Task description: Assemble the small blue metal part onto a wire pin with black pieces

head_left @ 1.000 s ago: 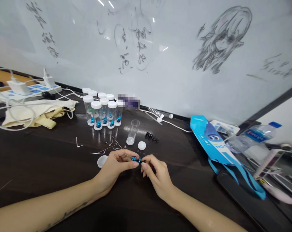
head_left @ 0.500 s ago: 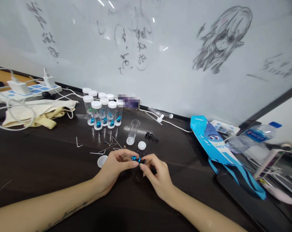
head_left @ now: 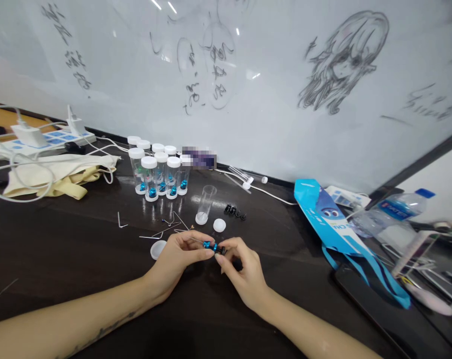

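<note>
My left hand (head_left: 178, 253) pinches the blue end of a small blue-and-black cylindrical part (head_left: 213, 246), with a thin metal rod running back from it between the fingers. At the black end of the same part, the thumb and fingertips of my right hand (head_left: 245, 269) are closed on it. Just beyond my hands stands an uncapped clear tube (head_left: 206, 204), and a white cap (head_left: 219, 225) lies beside it. Another white cap (head_left: 157, 249) is partly hidden by my left hand. Several black ring-like pieces (head_left: 235, 212) lie in a row to the right of the tube.
Several capped clear tubes (head_left: 149, 179) with blue parts inside stand at the back left. Hex keys (head_left: 120, 223) and thin wires (head_left: 169, 224) lie nearer. A cloth bag (head_left: 65, 172), a power strip (head_left: 57, 139), a blue packet (head_left: 333, 219) and a water bottle (head_left: 398, 212) flank the workspace.
My right fingers have shifted very slightly on the black end of the part. Otherwise both hands and the things on the table look the same.
</note>
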Tool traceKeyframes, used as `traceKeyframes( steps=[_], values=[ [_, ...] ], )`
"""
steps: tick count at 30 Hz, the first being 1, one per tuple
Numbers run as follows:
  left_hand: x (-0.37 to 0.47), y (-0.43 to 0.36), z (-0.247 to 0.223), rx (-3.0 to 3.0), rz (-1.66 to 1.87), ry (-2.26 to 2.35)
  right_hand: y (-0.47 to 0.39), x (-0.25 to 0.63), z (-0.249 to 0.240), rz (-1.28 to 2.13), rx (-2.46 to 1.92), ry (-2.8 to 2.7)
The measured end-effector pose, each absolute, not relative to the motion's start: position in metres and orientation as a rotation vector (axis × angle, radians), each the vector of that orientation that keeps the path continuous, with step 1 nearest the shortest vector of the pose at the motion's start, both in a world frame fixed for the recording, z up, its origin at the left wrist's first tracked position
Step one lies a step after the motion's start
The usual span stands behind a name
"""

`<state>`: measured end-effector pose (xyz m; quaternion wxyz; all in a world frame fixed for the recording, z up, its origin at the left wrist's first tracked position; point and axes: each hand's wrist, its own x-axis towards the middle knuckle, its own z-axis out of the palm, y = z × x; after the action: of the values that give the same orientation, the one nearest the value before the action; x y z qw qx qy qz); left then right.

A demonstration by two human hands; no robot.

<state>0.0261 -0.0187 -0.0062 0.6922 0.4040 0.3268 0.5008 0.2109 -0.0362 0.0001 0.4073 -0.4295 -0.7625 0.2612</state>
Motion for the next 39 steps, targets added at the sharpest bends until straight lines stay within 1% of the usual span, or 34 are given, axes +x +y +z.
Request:
traceKeyframes(
  steps=[10, 17, 28, 34, 39],
  values=[
    [0.0271, -0.0173, -0.0060, 0.900, 1.114, 0.728, -0.0360, 0.2107, 0.0037, 0.721, -1.069, -1.921],
    [0.0269, -0.0181, -0.0054, 0.892, 1.118, 0.737, -0.0367, 0.2090, 0.0000, 0.647, -1.024, -1.900],
    [0.0271, -0.0171, -0.0057, 0.903, 1.109, 0.732, -0.0367, 0.2100, 0.0029, 0.700, -1.060, -1.912],
    [0.0277, -0.0170, -0.0048, 0.897, 1.120, 0.745, -0.0365, 0.2093, 0.0012, 0.635, -1.049, -1.918],
    [0.0276, -0.0162, -0.0035, 0.901, 1.112, 0.739, -0.0357, 0.2094, 0.0045, 0.648, -1.067, -1.929]
  ],
)
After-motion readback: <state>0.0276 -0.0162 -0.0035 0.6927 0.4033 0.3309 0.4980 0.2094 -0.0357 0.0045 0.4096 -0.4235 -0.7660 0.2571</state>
